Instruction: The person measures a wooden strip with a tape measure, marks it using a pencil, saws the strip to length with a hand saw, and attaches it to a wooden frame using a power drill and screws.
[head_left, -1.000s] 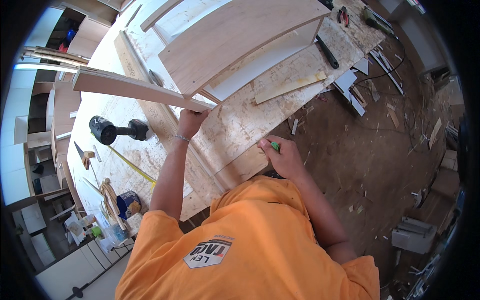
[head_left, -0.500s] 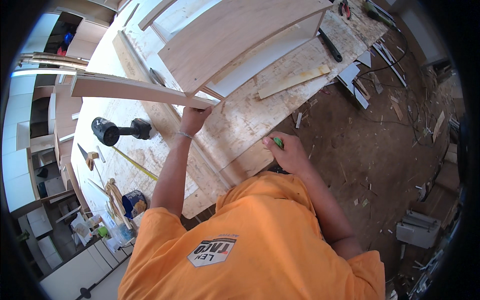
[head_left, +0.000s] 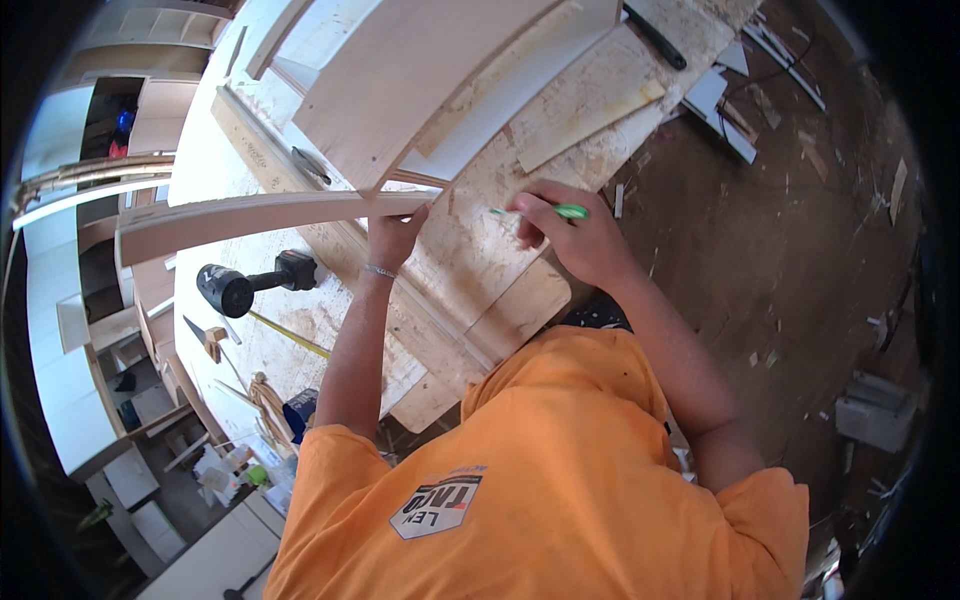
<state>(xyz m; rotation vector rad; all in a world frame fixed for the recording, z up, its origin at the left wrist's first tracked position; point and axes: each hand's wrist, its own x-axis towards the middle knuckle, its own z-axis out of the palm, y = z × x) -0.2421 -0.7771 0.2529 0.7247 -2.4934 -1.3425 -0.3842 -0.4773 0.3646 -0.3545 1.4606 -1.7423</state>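
Note:
My left hand [head_left: 395,238] is closed around the near end of a long, narrow wooden board [head_left: 240,218], which stretches away to the left. Beside that end, the corner of a wooden panel box [head_left: 400,90] with a white inner side lies close to or against the board; I cannot tell if they touch. A slim green pen [head_left: 571,211] is pinched in my right hand [head_left: 578,232], over the bench's right edge. Its tip points left toward the board's end, apart from it.
A cordless drill [head_left: 250,286] lies on the workbench [head_left: 440,385] at the left, near a yellow tape measure strip [head_left: 290,334] and a handsaw [head_left: 208,338]. Farther off are a loose wood strip [head_left: 590,127] and a black-handled tool [head_left: 655,38]. Offcuts [head_left: 720,110] litter the floor at right.
My right hand has risen from the bench's near edge, forward toward the board's end, and the green pen now shows pointing left. My left hand keeps its hold; the board's far end sits lower in view.

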